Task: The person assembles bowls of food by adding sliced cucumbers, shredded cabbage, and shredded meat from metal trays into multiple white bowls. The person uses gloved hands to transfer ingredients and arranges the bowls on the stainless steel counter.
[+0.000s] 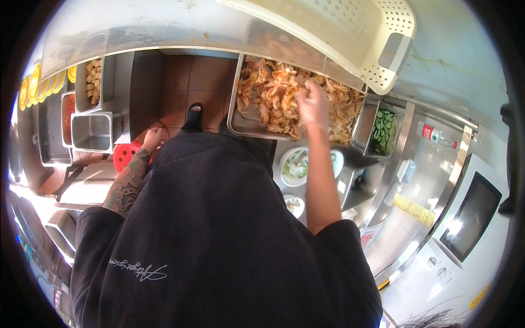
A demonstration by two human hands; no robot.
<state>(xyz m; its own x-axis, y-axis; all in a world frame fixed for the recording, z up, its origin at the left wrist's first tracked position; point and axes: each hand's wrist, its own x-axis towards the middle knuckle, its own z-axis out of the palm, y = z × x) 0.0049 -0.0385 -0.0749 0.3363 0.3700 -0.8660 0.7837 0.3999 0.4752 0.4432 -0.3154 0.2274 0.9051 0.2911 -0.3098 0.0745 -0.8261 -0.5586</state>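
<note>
My right hand (313, 109), in a clear thin glove, reaches into a large metal tray (244, 127) and has its fingers curled in at the heap of shredded chicken (273, 95). The meat is pale to orange-brown and piled through most of the tray, with bare metal at the near left corner. Low at my left side, my left hand (155, 138) hangs with its fingers curled, and nothing shows in it. Just beside it is a red stool (125, 156) with round holes. Below my right forearm stands a white bowl (295, 167) with green vegetable pieces.
A cream perforated basket (377, 65) sits above the tray. To the right are a metal pan of sliced cucumber (384, 131), a plastic bottle (437, 135) and a white oven-like appliance (465, 218). Metal pans, one with tan cubes (93, 82), stand left.
</note>
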